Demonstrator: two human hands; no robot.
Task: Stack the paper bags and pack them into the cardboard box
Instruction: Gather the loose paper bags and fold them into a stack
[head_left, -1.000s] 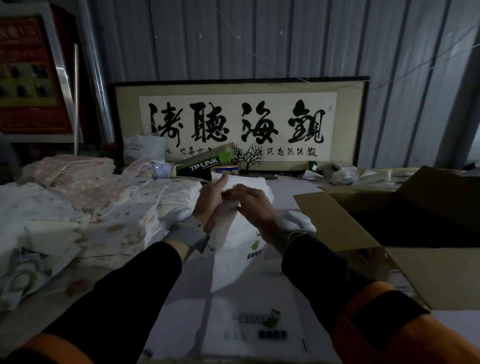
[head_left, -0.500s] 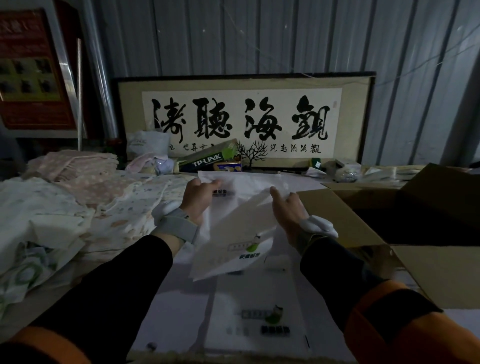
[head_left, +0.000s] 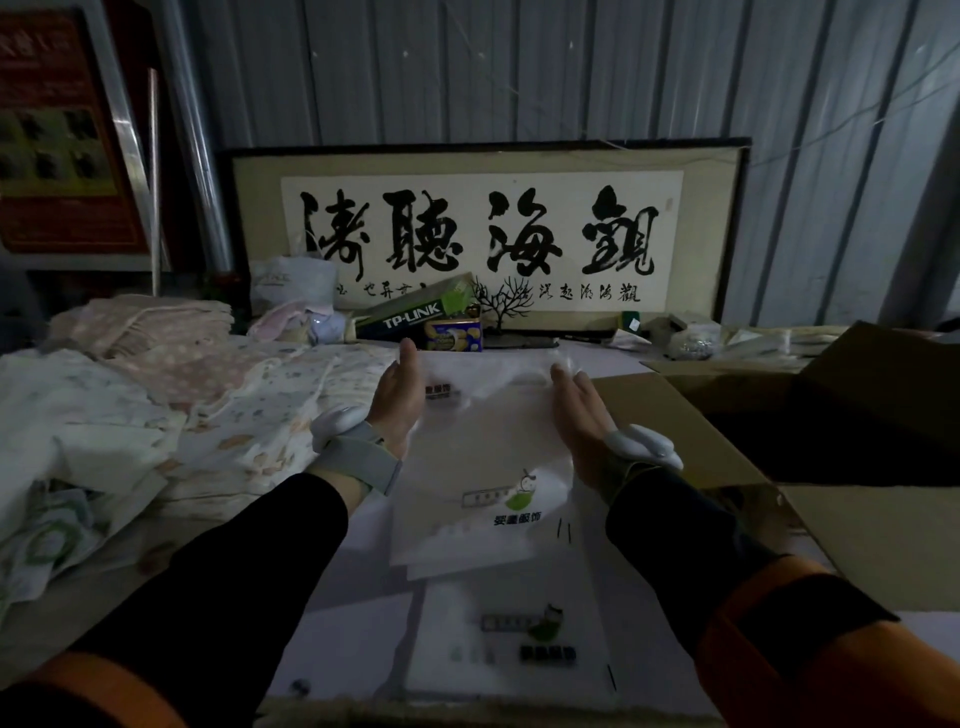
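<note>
- I see both hands flat-edged against a white paper bag (head_left: 483, 452) lying on the table (head_left: 358, 597), dim light over everything.
- The left hand (head_left: 397, 402) presses the bag's left edge, fingers straight and spread open, gripping nothing; a grey strap (head_left: 358, 465) circles that wrist.
- The right hand (head_left: 582, 415) stands against the bag's right edge, fingers likewise straight and open, palm turned inward.
- The bag rests on more white bags (head_left: 509, 634) of the same print, a green logo showing on each; the lower ones reach toward the near edge of the table.
- The cardboard box (head_left: 727, 457) sits just right of the bags, its flaps folded out, its inside dark; I cannot tell what it holds.
- Left of the bags lie heaps of folded patterned cloth (head_left: 156, 415).
- At the back of the table, a green carton marked TP-LINK (head_left: 415, 314) leans beside a small blue packet (head_left: 454, 335).
- A framed calligraphy panel (head_left: 483, 234) stands against the corrugated metal wall (head_left: 519, 67).
</note>
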